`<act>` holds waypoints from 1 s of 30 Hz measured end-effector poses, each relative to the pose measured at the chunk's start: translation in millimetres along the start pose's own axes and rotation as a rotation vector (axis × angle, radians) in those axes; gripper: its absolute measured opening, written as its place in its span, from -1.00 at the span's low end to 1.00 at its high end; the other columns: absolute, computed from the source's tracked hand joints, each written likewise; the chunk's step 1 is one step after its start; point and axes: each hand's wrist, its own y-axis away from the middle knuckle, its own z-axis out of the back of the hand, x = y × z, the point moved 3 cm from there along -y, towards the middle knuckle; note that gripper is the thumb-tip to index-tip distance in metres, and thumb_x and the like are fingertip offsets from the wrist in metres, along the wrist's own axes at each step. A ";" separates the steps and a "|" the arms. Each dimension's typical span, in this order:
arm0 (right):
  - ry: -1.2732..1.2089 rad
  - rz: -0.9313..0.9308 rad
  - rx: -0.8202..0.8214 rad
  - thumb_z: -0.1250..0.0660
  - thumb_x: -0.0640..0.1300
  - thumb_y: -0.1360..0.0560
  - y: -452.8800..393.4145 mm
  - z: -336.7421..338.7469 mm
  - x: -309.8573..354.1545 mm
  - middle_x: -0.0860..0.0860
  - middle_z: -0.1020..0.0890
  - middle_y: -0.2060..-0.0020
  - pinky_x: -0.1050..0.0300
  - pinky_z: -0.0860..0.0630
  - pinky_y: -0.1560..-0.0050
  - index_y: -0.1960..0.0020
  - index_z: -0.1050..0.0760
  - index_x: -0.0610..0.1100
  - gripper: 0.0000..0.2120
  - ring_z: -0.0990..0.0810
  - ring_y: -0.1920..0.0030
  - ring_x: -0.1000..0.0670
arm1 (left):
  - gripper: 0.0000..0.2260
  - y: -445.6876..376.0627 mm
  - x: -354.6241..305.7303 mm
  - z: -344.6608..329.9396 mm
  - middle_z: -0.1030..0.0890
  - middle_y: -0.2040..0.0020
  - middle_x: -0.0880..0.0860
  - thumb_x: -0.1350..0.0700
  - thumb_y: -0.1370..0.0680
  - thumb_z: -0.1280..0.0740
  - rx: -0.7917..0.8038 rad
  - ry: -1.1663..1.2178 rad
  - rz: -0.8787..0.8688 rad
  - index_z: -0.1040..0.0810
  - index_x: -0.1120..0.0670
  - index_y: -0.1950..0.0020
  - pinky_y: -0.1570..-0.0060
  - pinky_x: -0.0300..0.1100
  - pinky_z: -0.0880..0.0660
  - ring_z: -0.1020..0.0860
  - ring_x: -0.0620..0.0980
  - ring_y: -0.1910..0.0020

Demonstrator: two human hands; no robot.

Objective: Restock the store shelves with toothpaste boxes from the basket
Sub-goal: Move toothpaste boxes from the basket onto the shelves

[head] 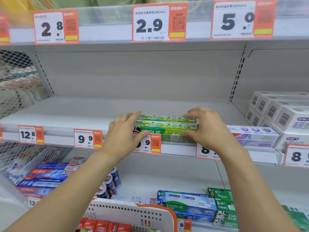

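Both hands, left (123,131) and right (205,128), pinch the green boxes (167,127) at each end. Push them back evenly on the shelf (83,113), edges lined up.

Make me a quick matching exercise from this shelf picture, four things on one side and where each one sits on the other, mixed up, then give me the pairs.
Things
1. green Darlie boxes
2. white barcode boxes
3. red boxes
4. blue boxes

Places
A. lower shelf, far left
B. inside the basket at the bottom
C. middle shelf, between the left hand and the right hand
D. middle shelf, far right, stacked

Pairs: 1-C, 2-D, 3-B, 4-A
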 end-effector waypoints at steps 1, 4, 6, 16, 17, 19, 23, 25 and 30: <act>-0.051 0.054 -0.046 -0.56 -0.08 -0.38 0.7 -0.7 10.4 0.03 -0.59 -0.19 0.25 -0.33 -0.24 -0.23 -0.62 -0.04 -0.57 -0.51 -0.24 0.01 | -0.51 7.1 0.2 5.8 -0.52 -0.31 0.02 -0.10 -0.56 -0.39 -0.104 0.046 -0.039 -0.44 0.02 -0.45 -0.31 -0.03 -0.34 -0.44 0.04 -0.32; -0.265 0.197 -0.027 -0.56 -0.12 -0.39 7.4 -16.5 52.6 0.13 -0.65 0.13 0.31 -0.46 0.03 0.01 -0.67 -0.02 -0.81 -0.61 0.15 0.15 | -0.75 40.1 5.9 19.6 -0.55 -0.08 -0.04 0.07 -0.54 -0.45 -0.274 0.203 -0.079 -0.58 0.04 -0.19 -0.05 -0.21 -0.43 -0.54 -0.09 -0.03; -0.389 0.247 0.114 -0.56 -0.12 -0.40 14.5 -44.5 80.4 0.16 -0.64 0.25 0.34 -0.47 0.17 0.10 -0.66 -0.04 -0.88 -0.59 0.29 0.16 | -0.84 67.5 22.6 13.3 -0.57 0.03 -0.08 0.12 -0.52 -0.46 -0.204 0.228 -0.021 -0.59 0.02 -0.08 0.06 -0.23 -0.45 -0.55 -0.15 0.11; -0.292 0.168 0.980 -0.57 -0.07 -0.41 121.7 -252.4 122.3 0.02 -0.70 0.07 0.23 -0.46 0.07 -0.05 -0.65 -0.11 -0.74 -0.60 0.13 0.08 | -0.53 291.0 149.0 -64.9 -0.55 -0.27 0.12 -0.04 -0.56 -0.40 0.795 -0.021 0.547 -0.43 0.15 -0.38 -0.14 -0.20 -0.40 -0.53 0.07 -0.23; -0.267 0.161 1.040 -0.57 -0.06 -0.42 130.9 -263.6 128.0 -0.01 -0.70 0.00 0.18 -0.50 0.02 -0.11 -0.63 -0.12 -0.68 -0.62 0.06 0.04 | -0.48 307.4 154.2 -67.2 -0.51 -0.31 0.12 -0.05 -0.55 -0.41 0.809 -0.028 0.571 -0.40 0.15 -0.42 -0.21 -0.18 -0.39 -0.50 0.08 -0.27; -0.219 0.162 1.117 -0.55 -0.04 -0.44 147.2 -282.5 137.7 -0.05 -0.65 -0.13 0.11 -0.53 -0.12 -0.25 -0.56 -0.14 -0.56 -0.61 -0.09 -0.05 | -0.40 329.4 160.4 -71.9 -0.43 -0.32 0.12 -0.07 -0.53 -0.43 0.757 -0.060 0.571 -0.33 0.14 -0.46 -0.29 -0.12 -0.37 -0.45 0.09 -0.29; -0.081 0.198 1.206 -0.52 0.00 -0.46 174.0 -308.4 138.4 -0.08 -0.54 -0.30 0.10 -0.47 -0.19 -0.39 -0.44 -0.17 -0.41 -0.54 -0.25 -0.10 | -0.22 347.6 170.3 -79.0 -0.36 -0.35 0.16 -0.11 -0.46 -0.50 0.699 -0.153 0.661 -0.20 0.14 -0.51 -0.29 0.01 -0.46 -0.44 0.16 -0.31; -0.057 0.194 1.211 -0.53 -0.01 -0.46 180.0 -314.4 133.8 -0.09 -0.54 -0.30 0.06 -0.49 -0.23 -0.36 -0.46 -0.18 -0.44 -0.54 -0.24 -0.10 | -0.31 353.0 176.8 -79.7 -0.46 -0.23 0.15 -0.14 -0.45 -0.51 0.803 -0.191 0.721 -0.29 0.15 -0.40 -0.12 -0.03 -0.54 -0.52 0.13 -0.15; -0.079 0.117 1.110 -0.55 -0.04 -0.43 172.8 -310.9 113.7 -0.07 -0.57 -0.21 0.09 -0.52 -0.15 -0.30 -0.49 -0.13 -0.50 -0.56 -0.14 -0.05 | -0.65 336.5 178.3 -69.9 -0.54 0.20 0.02 -0.09 -0.43 -0.51 0.803 -0.115 0.784 -0.45 0.11 0.07 0.39 -0.18 -0.41 -0.51 -0.04 0.29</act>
